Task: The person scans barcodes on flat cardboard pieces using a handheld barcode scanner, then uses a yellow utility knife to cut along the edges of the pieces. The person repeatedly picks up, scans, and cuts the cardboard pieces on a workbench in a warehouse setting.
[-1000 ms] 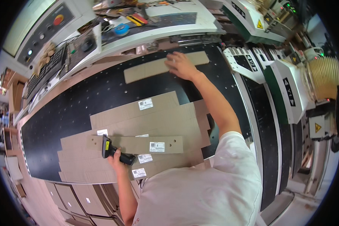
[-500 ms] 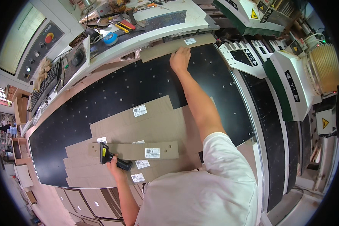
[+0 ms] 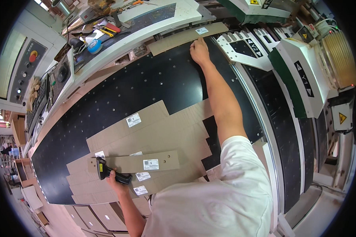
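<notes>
Since a moment ago the right hand [image 3: 199, 50] has pushed the long brown board strip [image 3: 186, 36] farther away, up to the worktop's [image 3: 118, 98] far edge. Its long axis runs left to right, the labelled end tilted up to the right. That arm is stretched straight out, fingers flat and open on the strip's near edge. Close by the body, the left hand [image 3: 116, 182] grips a black handheld scanner [image 3: 106, 172], aimed over the stacked board pieces [image 3: 158, 130].

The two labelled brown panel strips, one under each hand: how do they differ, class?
The far strip lies alone at the black table's far edge, under the right hand. The near strip lies atop a panel stack, beside the left hand holding a scanner. Both are brown with a white label.
</notes>
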### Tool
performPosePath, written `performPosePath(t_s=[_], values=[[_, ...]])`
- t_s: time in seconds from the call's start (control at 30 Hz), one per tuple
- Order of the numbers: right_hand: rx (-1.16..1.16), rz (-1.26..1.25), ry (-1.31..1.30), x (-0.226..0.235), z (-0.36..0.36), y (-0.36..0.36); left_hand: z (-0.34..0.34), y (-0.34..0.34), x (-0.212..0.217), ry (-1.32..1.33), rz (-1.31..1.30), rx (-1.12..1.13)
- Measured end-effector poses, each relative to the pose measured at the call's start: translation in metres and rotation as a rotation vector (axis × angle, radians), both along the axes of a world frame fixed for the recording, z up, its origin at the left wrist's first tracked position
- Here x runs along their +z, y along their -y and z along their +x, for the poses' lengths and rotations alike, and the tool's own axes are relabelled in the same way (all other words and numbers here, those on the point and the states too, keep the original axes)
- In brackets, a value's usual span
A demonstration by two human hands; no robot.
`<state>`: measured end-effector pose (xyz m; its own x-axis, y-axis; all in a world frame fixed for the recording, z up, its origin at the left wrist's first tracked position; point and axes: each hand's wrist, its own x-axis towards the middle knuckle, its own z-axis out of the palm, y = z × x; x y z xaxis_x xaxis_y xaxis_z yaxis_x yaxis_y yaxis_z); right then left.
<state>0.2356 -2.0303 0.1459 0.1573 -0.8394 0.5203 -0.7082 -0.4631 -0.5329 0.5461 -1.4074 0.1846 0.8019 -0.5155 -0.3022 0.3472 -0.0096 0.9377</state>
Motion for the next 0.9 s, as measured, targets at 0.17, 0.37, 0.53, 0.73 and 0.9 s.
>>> performPosePath(t_s=[0.17, 0.37, 0.53, 0.73, 0.9], values=[[0.034, -0.059, -0.060, -0.006, -0.002, 0.008, 0.003, -0.001, -0.002, -0.052, -0.021, 0.018], [0.097, 0.069, -0.088, -0.002, -0.004, 0.008, -0.008, 0.007, 0.025, -0.058, 0.082, 0.153], [0.137, 0.192, -0.153, -0.024, -0.037, 0.031, -0.024, -0.025, 0.051, -0.009, -0.006, 0.223], [0.457, 0.477, -0.179, 0.021, 0.027, -0.091, -0.058, -0.146, 0.073, 0.094, -0.082, 0.406], [1.138, 0.354, -0.326, 0.116, 0.123, -0.359, -0.120, -0.274, 0.086, 0.157, -0.156, 0.700]])
